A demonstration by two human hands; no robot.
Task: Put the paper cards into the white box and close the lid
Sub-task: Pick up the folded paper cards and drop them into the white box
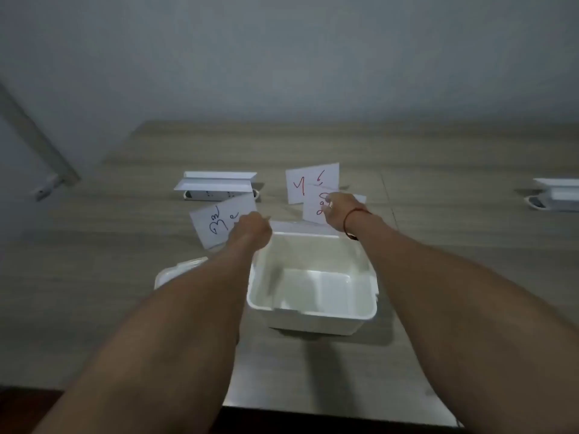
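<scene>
An open white box [313,311] stands on the table in front of me, with nothing inside. Its lid [178,270] lies to the left, mostly hidden under my left forearm. My left hand [250,230] holds a paper card with blue writing [216,222], lifted beyond the box's far left corner. My right hand [340,214] grips a card with red writing [315,208] just past the box's far rim. Another card with red marks [305,180] lies flat behind it.
A white power-strip housing [217,186] sits at the back left of the wooden table [454,214]. A similar white unit [556,195] sits at the right edge. A grey wall rises behind the table, and the table's front edge is near me.
</scene>
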